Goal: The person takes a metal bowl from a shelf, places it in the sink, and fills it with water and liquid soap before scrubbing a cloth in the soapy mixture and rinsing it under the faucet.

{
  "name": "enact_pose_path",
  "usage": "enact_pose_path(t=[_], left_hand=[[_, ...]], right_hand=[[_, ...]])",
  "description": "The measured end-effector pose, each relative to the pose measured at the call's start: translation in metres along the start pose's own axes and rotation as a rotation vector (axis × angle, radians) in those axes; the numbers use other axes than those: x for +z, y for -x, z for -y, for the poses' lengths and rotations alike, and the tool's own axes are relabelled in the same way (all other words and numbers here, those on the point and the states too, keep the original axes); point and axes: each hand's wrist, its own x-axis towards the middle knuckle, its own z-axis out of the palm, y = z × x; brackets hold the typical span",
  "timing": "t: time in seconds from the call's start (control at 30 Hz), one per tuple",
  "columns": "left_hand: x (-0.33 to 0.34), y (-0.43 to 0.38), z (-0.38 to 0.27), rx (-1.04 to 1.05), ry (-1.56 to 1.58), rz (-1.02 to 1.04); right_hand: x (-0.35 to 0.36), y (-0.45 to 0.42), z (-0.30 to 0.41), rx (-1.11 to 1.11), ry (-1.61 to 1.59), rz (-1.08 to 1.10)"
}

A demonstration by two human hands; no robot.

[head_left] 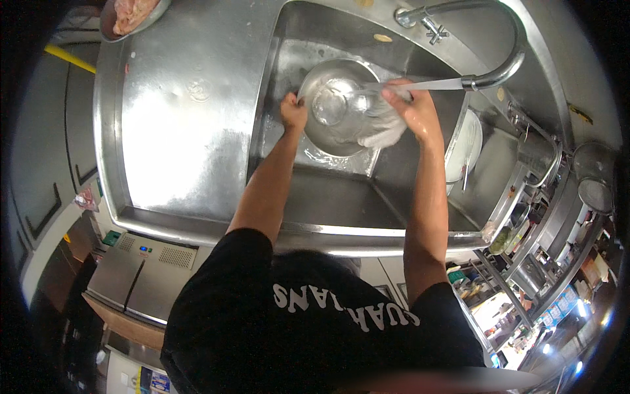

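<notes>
My left hand [294, 112] grips the left rim of a round stainless steel bowl [329, 129] inside the sink basin [322, 194]. Over the bowl's right side, my right hand [412, 109] holds a pale wet cloth [386, 130], which looks blurred. A white sleeve or hose end on the curved faucet [499, 71] points left towards the right hand, and water streams from it into the bowl. Part of the bowl's right rim is hidden behind the cloth and hand. Water lies on the basin floor around the bowl.
A steel drainboard [189, 118] extends to the left. At its far corner stands a metal bowl [165, 7] of raw meat [133, 14]. A second basin [497, 162] on the right holds a white round dish [465, 140]. Behind the basin is a faucet handle [435, 34].
</notes>
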Motion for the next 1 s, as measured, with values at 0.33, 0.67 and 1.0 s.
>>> enact_pose_path(t=[0.33,0.67,1.0], left_hand=[[0.076,-0.046,-0.119,0.501,0.112,0.1],[0.174,0.02,-0.008,-0.442,-0.089,0.036],[0.089,-0.004,-0.059,0.14,0.038,0.555]], right_hand=[[-0.042,-0.03,0.052,0.172,-0.391,0.338],[-0.075,-0.023,0.062,0.064,-0.329,0.476],[0.04,-0.021,-0.096,0.291,-0.378,0.15]])
